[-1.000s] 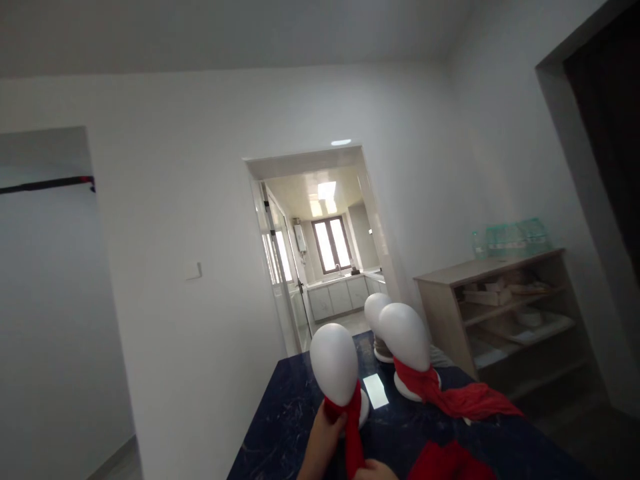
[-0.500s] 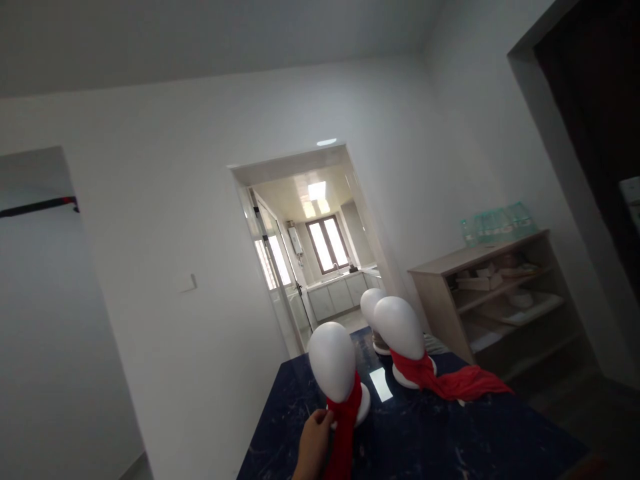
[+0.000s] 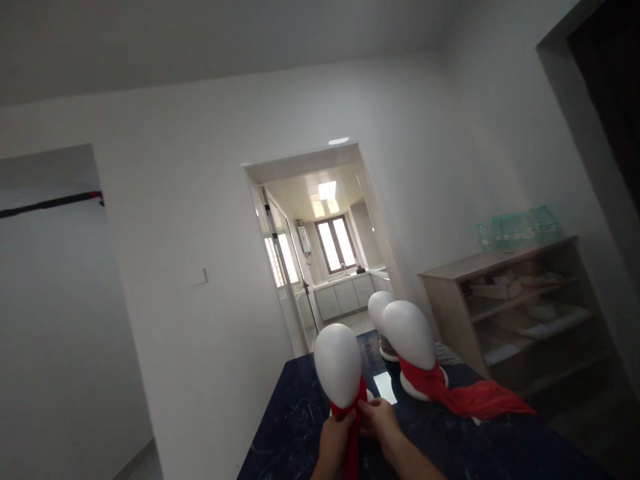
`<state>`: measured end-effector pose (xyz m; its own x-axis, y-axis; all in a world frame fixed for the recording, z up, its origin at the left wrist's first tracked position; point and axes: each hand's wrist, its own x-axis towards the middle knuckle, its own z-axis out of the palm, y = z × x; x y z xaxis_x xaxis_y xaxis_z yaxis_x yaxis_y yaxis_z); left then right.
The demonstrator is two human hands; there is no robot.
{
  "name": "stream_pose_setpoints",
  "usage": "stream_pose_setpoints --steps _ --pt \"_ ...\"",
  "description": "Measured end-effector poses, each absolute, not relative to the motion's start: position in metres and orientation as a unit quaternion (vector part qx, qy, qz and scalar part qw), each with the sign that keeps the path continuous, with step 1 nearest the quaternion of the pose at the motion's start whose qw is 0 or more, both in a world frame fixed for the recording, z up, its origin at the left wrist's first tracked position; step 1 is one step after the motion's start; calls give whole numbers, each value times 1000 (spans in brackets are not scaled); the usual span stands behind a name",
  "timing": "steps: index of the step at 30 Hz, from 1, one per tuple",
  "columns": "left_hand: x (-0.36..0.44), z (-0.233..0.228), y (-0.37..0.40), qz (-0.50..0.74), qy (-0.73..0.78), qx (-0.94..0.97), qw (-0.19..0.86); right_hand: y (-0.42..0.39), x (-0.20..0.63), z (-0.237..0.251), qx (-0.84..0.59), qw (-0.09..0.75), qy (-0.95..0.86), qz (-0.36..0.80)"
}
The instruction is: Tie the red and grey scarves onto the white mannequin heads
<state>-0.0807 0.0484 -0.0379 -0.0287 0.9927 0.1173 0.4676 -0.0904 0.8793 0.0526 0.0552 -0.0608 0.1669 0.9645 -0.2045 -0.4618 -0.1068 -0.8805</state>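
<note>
A white mannequin head (image 3: 338, 363) stands at the near side of the dark blue table, with a red scarf (image 3: 353, 445) around its neck and hanging down in front. My left hand (image 3: 336, 437) is closed on the scarf just below the head. On the other side of the neck, my right hand (image 3: 379, 419) pinches the scarf too. To the right, a second white mannequin head (image 3: 409, 333) wears another red scarf (image 3: 483, 398), whose loose end trails over the table. A third white head (image 3: 379, 308) is partly hidden behind it.
The dark blue marbled table (image 3: 280, 407) runs away towards a doorway to a kitchen. A wooden shelf unit (image 3: 450, 270) stands at the right, with clear bottles (image 3: 525, 227) on top and boxes inside. A white wall (image 3: 165, 267) is to the left.
My right hand has come into view and taken hold of the scarf beside my left hand, which stays on it. The whole view has shifted slightly.
</note>
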Motion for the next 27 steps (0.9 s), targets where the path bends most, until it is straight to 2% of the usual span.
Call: stream_pose_setpoints --steps 6,12,18,20,24,27 --pt "-66 -45 49 463 568 575 364 60 37 -70 -489 625 -279 540" --pt "-75 -40 43 472 574 542 393 66 38 -75 -465 683 -241 509" --pt "-93 -45 39 551 453 343 611 72 59 -76 -410 730 -150 526" --pt "-105 -45 39 567 411 289 653 75 66 -76 -387 738 -114 541" --pt "-137 -43 45 623 405 211 635 80 72 -75 -346 744 -67 568" --pt "-156 -47 55 637 406 252 605 82 72 -74 -327 752 -58 570"
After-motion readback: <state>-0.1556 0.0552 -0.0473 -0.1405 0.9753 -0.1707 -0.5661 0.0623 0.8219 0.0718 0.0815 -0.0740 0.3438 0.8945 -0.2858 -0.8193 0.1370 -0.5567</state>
